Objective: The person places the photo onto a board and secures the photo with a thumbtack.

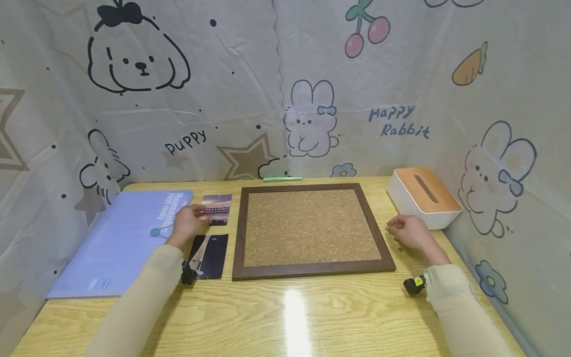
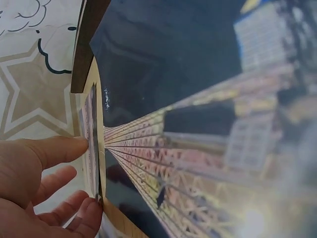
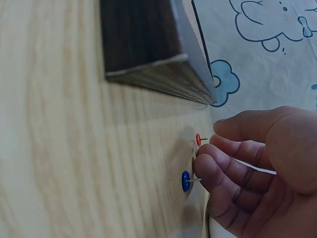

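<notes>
My left hand (image 1: 189, 223) is at the left edge of a photo of a sunset scene (image 1: 218, 210), thumb on its face and fingertips at its edge. Just below lies a second photo, dark with a lit tower (image 1: 216, 255); it fills much of the left wrist view. Right of both photos, a cork board (image 1: 312, 225) with a dark brown wooden frame lies flat. My right hand (image 1: 408, 230), fingers loosely bent, hovers beside the board's right side. Close to its fingertips, a red thumbtack (image 3: 198, 139) and a blue thumbtack (image 3: 186, 181) stand on the table, points up.
A blue-purple folder (image 1: 116, 243) with a string closure covers the table's left part. A green pen (image 1: 283, 179) lies at the back edge. A white tissue box (image 1: 424, 196) with a wooden lid stands at back right. A printed curtain (image 1: 250, 109) surrounds the table.
</notes>
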Tool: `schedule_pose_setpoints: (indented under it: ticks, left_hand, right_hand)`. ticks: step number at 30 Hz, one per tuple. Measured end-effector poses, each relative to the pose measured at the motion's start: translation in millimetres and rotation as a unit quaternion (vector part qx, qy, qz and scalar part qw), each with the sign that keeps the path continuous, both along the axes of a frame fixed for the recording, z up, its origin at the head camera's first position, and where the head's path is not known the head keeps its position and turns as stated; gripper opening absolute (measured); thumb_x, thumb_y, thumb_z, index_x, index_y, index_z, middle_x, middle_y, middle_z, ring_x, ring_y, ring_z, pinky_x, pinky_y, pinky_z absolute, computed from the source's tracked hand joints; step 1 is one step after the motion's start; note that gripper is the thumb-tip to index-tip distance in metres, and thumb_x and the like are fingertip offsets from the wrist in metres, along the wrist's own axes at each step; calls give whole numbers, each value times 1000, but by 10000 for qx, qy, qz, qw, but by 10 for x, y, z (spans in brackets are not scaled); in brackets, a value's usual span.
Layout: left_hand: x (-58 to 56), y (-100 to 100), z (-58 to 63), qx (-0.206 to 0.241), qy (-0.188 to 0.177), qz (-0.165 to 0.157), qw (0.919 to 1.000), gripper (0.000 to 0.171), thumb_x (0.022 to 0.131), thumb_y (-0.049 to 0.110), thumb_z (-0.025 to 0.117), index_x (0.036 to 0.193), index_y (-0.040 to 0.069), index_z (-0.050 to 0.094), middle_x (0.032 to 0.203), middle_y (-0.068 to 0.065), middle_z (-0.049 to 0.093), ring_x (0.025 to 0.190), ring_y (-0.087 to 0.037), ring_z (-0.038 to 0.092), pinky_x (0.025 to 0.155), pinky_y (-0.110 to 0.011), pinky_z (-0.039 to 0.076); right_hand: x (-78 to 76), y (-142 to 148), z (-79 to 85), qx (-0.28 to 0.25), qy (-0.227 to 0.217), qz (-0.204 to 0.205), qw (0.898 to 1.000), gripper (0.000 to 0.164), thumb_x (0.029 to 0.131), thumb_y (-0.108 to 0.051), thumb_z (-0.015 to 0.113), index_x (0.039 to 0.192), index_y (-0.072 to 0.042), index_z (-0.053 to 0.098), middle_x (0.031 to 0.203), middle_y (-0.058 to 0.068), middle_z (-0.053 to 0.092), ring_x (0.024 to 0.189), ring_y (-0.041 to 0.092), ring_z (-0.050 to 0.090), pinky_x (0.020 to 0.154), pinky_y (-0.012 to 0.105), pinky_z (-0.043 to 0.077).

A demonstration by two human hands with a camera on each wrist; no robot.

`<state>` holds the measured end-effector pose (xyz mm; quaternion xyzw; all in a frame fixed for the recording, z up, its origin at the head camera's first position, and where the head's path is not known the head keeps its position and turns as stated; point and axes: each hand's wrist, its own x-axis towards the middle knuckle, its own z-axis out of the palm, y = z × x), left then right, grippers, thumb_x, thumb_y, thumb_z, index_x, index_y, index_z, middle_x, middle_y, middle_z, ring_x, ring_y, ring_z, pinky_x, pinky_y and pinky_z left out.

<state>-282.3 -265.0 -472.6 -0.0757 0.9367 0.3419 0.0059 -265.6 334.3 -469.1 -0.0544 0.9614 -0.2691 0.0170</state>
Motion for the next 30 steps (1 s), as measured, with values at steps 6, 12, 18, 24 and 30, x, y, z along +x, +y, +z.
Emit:
schedule_pose_setpoints:
  ticks: [6,12,18,24,30]
  left_hand:
    - [-11,10,-15,-65,-78,42,9999,55,89,12,71,140,1,54,140,-32,53,129,-46,52,99,-54,51]
    - [-21,3,-8,-12,-127,65,9999,56,87,9,72,140,0,54,139,-32,52,124,-46,55,93,-51,54]
    - [-21,-10,7,159,-239,71,9996,56,87,5,70,141,3,55,144,-30,49,122,-45,56,86,-45,56]
    - [-15,-18,-12,274,-217,-23,9994,51,89,3,67,138,0,57,134,-27,60,93,-33,64,78,-40,57]
    - [-14,-53,-17,204,-95,-66,9997,50,89,3,67,138,1,58,134,-24,61,113,-36,62,88,-44,56]
  right_hand:
    - [-4,-9,-36,25,-49,-50,10000,22,95,-16,64,103,3,69,85,12,72,64,10,64,66,29,48]
    - [-36,-1,-58,125,-175,-93,9997,19,95,-15,62,99,1,71,83,11,71,66,11,63,64,27,47]
    - [-55,0,-58,220,-173,-119,9995,17,94,-14,62,96,-1,72,82,9,72,68,12,62,65,28,46]
    - [-54,10,-69,281,-57,-56,9996,13,91,-14,66,90,-3,72,78,7,71,66,12,60,66,29,46]
    - [-50,17,-67,309,-54,-36,9995,13,91,-15,66,88,-5,72,75,4,69,65,12,58,65,28,44]
